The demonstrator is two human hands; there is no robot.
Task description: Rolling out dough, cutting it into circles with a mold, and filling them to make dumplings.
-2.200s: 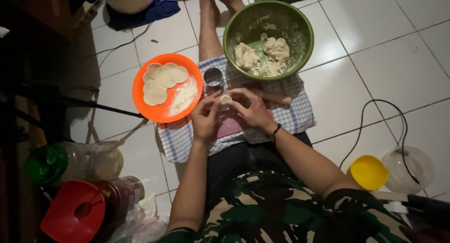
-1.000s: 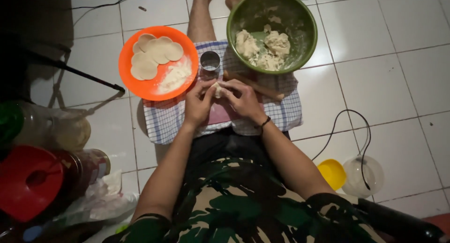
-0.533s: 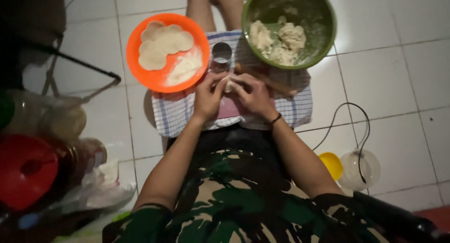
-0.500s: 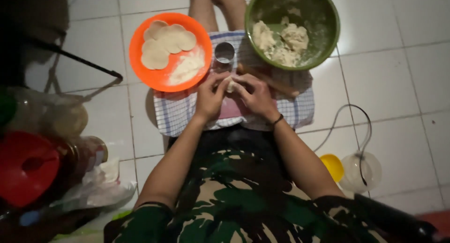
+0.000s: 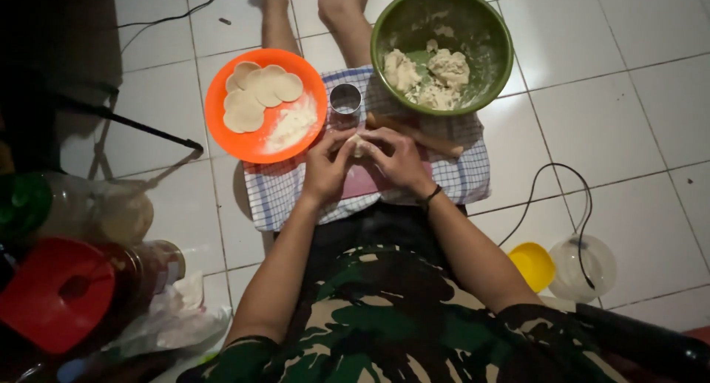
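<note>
Step in hand: shaping small dough piece (image 5: 358, 143), pinched between fingertips of left hand (image 5: 328, 166) and right hand (image 5: 397, 159), above checked cloth (image 5: 288, 191) on lap. Next, by judgement: flatten it evenly, needing gentle thumb pressure. Versus earlier frame: hands unmoved on dough; orange plate (image 5: 265, 105) and green bowl (image 5: 442, 49) sit lower in view.

**Dough piece pinched over the cloth**

I see a small pale piece of dough (image 5: 358, 144), soft and rounded, mostly hidden between fingertips. It sits just above the checked cloth (image 5: 281, 191), near the small metal cup (image 5: 345, 100) and beside the wooden rolling pin (image 5: 425, 137).
</note>
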